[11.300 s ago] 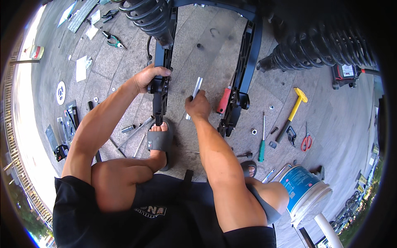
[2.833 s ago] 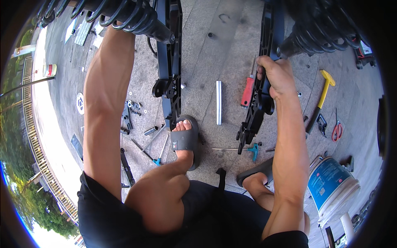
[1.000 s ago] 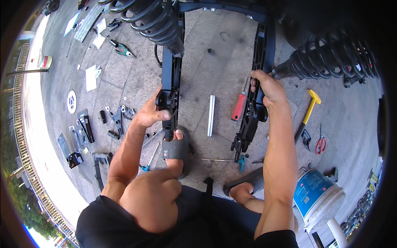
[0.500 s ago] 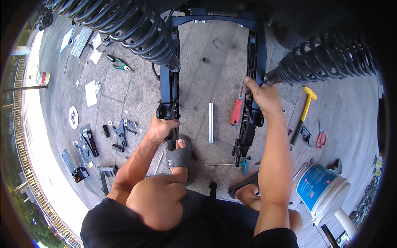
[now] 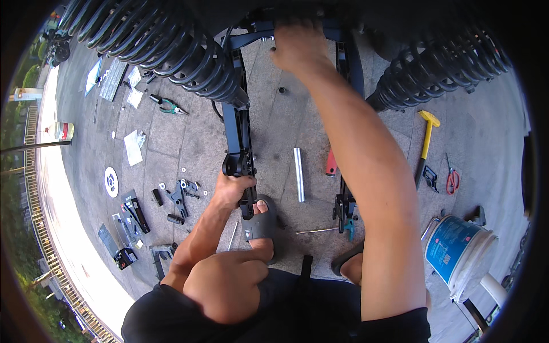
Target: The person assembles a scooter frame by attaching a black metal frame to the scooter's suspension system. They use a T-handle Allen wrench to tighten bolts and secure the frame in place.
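A black forked swingarm (image 5: 231, 128) stretches away from me, its two arms joined by a crossbar (image 5: 246, 40) at the far end. My left hand (image 5: 231, 188) is closed round the near end of the left arm, thumb on its inner side. At the far end my right hand (image 5: 300, 46) lies over the crossbar with fingers bent across it; the fingertips are lost in shadow. My right forearm covers much of the right arm. Between the arms a silver metal tube (image 5: 299, 175) lies on the ground. A red-handled screwdriver (image 5: 331, 164) is partly hidden by my forearm.
Large black coil-spring shocks (image 5: 166, 51) hang on both sides. Left are pliers (image 5: 168, 106), loose brackets (image 5: 178, 199) and packaging. Right are a yellow hammer (image 5: 425, 137), red-handled scissors (image 5: 452, 182) and a blue-white bucket (image 5: 457, 251). A teal-handled tool (image 5: 349, 228) lies near my right foot.
My right hand has left the right arm of the swingarm and moved far and left onto the crossbar. My left hand keeps its hold. The view has shifted slightly.
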Demonstrator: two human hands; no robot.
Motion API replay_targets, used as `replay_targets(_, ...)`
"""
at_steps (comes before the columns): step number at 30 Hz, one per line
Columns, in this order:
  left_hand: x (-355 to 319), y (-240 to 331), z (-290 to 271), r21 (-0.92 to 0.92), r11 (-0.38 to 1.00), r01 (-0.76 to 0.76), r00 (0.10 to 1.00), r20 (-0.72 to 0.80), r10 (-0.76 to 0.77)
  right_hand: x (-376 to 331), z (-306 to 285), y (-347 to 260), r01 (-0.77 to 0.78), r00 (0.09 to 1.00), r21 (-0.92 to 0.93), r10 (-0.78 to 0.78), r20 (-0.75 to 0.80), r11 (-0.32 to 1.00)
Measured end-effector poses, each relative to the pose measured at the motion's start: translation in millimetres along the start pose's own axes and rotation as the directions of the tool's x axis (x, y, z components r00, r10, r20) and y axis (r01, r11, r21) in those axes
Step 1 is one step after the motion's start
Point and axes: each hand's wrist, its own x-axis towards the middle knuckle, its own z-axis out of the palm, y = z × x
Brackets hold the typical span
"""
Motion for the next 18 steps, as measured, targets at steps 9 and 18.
replay_targets(9,-1.5,2.3,-0.1,0.110,0.992,-0.061,0.998,0.037,0.057,40.4,71.7,7.1,0.006,0.955,0.035,-0.016,0.297,0.999)
replay_targets(18,-2.5,-0.3,5.4,0.050,0.996,-0.069,0.998,0.014,0.068,16.5,13.1,-4.3,-0.001,0.955,-0.003,0.002,0.296,1.000)
